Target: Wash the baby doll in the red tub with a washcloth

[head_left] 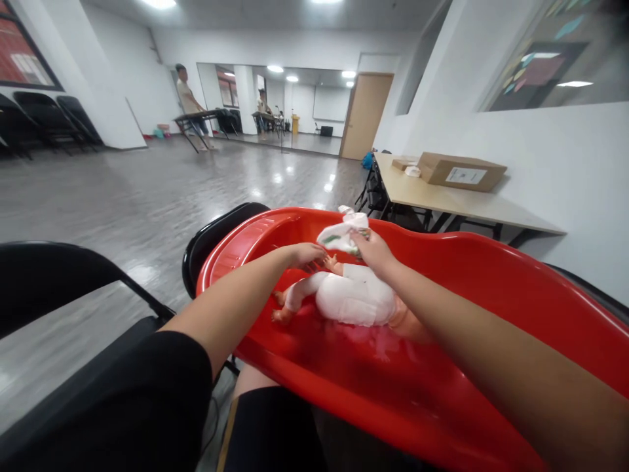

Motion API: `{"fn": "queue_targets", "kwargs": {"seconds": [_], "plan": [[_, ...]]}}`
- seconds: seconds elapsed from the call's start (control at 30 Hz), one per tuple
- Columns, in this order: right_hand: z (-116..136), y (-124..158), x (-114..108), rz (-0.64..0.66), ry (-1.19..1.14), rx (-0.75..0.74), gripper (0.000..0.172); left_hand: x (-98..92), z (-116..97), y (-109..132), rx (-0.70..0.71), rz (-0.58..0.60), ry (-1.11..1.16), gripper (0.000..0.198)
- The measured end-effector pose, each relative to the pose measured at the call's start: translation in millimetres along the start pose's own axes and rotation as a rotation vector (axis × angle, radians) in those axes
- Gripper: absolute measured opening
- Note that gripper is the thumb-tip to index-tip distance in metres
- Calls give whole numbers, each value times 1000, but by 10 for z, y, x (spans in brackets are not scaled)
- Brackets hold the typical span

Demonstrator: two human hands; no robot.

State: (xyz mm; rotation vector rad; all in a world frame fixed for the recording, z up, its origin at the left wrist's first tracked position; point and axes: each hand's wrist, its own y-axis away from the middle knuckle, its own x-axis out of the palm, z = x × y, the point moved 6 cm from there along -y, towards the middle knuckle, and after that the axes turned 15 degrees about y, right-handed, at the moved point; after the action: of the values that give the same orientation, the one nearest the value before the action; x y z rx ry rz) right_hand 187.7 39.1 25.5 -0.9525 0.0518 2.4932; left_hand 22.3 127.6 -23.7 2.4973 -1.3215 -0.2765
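A baby doll (354,295) in a white garment lies on its back in a red plastic baby bathtub (432,288), its legs toward the left. Its head end is partly hidden beneath my right forearm. My right hand (374,251) presses into a crumpled white cloth with green print (343,234) and appears to grip it above the doll's raised arm. My left hand (308,255) lies with fingers extended just left of the doll's small hand (331,263), holding nothing.
Black folding chairs (221,239) stand at both sides of the tub. A beige table (442,193) with a cardboard box (462,172) stands at right. Farther off, a person (189,101) stands at a folding table before a wall mirror (295,105).
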Motion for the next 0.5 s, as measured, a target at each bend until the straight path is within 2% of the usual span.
{"fn": "queue_targets", "kwargs": {"seconds": [0.07, 0.13, 0.23, 0.37, 0.43, 0.5], "plan": [[-95, -80, 21, 43, -53, 177, 33, -31, 58, 72, -37, 19, -90, 33], [-119, -134, 91, 83, -61, 245, 27, -23, 134, 123, -73, 70, -209, 43], [-53, -159, 256, 101, -154, 259, 29, -2, 266, 161, -140, 120, -346, 68], [166, -125, 441, 235, -426, 134, 35, -6, 414, 143, -210, 131, -466, 86], [175, -124, 336, 218, -415, 89, 34, -30, 449, 90, -206, 115, -522, 92], [49, -125, 85, 115, -378, 121, 25, -30, 424, 18, -127, 127, -590, 92]]}}
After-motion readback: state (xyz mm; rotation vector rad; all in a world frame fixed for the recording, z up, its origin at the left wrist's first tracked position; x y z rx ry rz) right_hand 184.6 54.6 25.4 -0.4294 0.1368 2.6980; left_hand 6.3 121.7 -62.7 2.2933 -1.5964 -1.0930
